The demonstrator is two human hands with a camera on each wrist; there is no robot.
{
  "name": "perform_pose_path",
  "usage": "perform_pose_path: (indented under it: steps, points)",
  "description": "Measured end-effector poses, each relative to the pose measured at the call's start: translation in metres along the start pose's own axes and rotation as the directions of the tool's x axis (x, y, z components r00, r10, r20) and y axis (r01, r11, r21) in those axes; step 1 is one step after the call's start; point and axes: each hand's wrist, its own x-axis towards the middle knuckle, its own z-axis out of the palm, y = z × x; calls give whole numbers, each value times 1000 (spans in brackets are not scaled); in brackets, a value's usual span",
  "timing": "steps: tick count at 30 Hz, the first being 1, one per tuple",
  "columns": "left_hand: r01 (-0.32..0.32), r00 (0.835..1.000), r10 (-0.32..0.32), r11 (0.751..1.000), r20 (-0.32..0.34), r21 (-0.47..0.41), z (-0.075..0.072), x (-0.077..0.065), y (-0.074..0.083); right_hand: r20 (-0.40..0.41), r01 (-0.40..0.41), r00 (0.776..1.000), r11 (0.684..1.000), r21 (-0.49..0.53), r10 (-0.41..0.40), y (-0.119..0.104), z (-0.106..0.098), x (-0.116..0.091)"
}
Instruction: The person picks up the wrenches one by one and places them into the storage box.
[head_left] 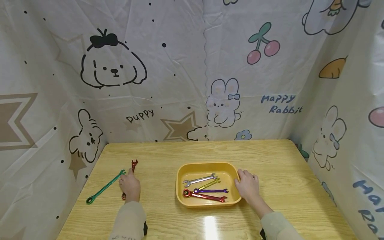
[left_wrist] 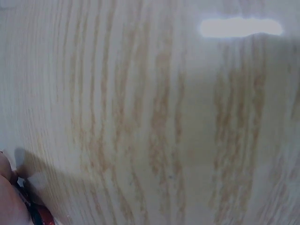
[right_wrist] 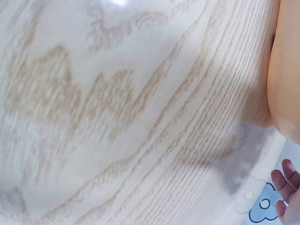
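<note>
My left hand (head_left: 130,187) grips the middle of a red combination wrench (head_left: 134,164) at the table's left; its open end and part of its ring end show. In the left wrist view, the hand (left_wrist: 11,201) and a bit of red wrench (left_wrist: 43,216) appear at the bottom left corner. Left of that hand, a green wrench (head_left: 106,186) lies slanted. My right hand (head_left: 248,186) holds the right rim of a yellow tray (head_left: 207,165), thumb over the edge. Inside lie a silver wrench (head_left: 199,180), a yellow-green one (head_left: 211,183), a purple one (head_left: 213,191) and another red one (head_left: 207,196).
The light wood table (head_left: 159,220) ends at a back edge against a printed white cloth (head_left: 180,83), which also hangs at both sides. A bright reflection lies on the wood in front of the tray.
</note>
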Motion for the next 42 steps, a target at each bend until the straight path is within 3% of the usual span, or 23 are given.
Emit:
perform_pose_path:
  steps: [16, 25, 34, 42]
  points:
    - [-140, 983, 135, 990, -125, -30, 10, -4, -13, -6, -8, 1000, 1000, -2, 8, 1, 3, 2]
    - [-174, 980, 171, 985, -101, -18, 8, -9, -11, -16, -2, 1000, 1000, -8, 2, 0, 2, 0]
    - [-251, 958, 246, 968, -146, -17, 11, -11, -5, -20, -3, 1000, 1000, -4, 3, -1, 1, -1]
    - [-273, 957, 269, 962, -107, -25, 10, -15, 4, -32, 10, 999, 1000, -4, -11, -1, 0, -1]
